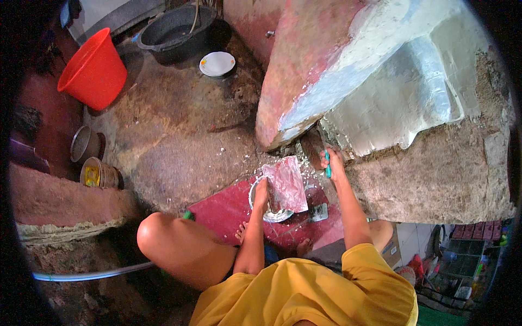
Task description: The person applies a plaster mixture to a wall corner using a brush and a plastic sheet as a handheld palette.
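Note:
My right hand (335, 164) is closed round the teal handle of a scraper (328, 164). It is at the low corner where the whitish plastered wall (375, 103) meets the rough ledge; the tool's working end is hard to make out. My left hand (261, 194) grips the near left edge of a flat, pinkish board (286, 183) smeared with white paste. The board is tilted over a round bowl (278, 217) with white paste on its rim, hiding much of the bowl. Beside the bowl lies a small greyish flat piece (319, 212).
A dark red mat or slab (217, 213) lies under the bowl, with white crumbs scattered around. Beyond are a white plate (217, 63), a black tub (176, 35) and a red bucket (95, 69). A concrete ledge (429, 185) runs along the right; a hose (92, 275) crosses lower left.

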{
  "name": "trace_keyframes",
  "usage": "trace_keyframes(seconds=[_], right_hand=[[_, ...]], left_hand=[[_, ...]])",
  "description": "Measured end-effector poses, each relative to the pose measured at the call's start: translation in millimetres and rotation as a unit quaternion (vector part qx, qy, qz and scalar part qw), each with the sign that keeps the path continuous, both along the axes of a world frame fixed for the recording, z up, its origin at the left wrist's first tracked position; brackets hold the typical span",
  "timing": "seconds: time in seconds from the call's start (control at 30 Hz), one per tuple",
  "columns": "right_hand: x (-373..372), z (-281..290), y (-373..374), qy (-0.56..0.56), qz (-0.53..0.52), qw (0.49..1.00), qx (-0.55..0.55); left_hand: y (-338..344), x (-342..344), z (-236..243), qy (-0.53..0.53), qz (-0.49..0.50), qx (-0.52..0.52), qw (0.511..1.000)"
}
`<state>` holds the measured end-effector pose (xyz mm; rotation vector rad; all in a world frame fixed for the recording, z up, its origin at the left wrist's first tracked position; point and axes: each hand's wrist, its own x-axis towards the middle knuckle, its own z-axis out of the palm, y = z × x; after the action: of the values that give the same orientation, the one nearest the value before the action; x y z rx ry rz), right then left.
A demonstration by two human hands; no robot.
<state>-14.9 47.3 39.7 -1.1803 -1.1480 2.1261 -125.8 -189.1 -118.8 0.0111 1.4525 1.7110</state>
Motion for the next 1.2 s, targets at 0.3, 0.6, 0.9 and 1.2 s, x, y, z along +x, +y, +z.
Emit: trace_keyframes(seconds=[0.3,0.6,0.9,1.2], right_hand=[[1,-24,-1,0.128,-0.039,0.988,-0.073],[-7,-31,-6,0.183,-0.111,0.969,-0.125],[-17,-20,-15,0.138,-0.172,0.97,-0.102],[1,-10,7,0.22,-0.141,0.933,-0.246]], left_hand=[[7,9,82,0.007,-0.031,-0.05,0.998],[10,10,76,-0.019,-0.054,-0.037,0.998],[5,8,82,0.012,-0.038,-0.033,0.999],[4,11,80,0.042,-0.044,-0.029,0.998]])
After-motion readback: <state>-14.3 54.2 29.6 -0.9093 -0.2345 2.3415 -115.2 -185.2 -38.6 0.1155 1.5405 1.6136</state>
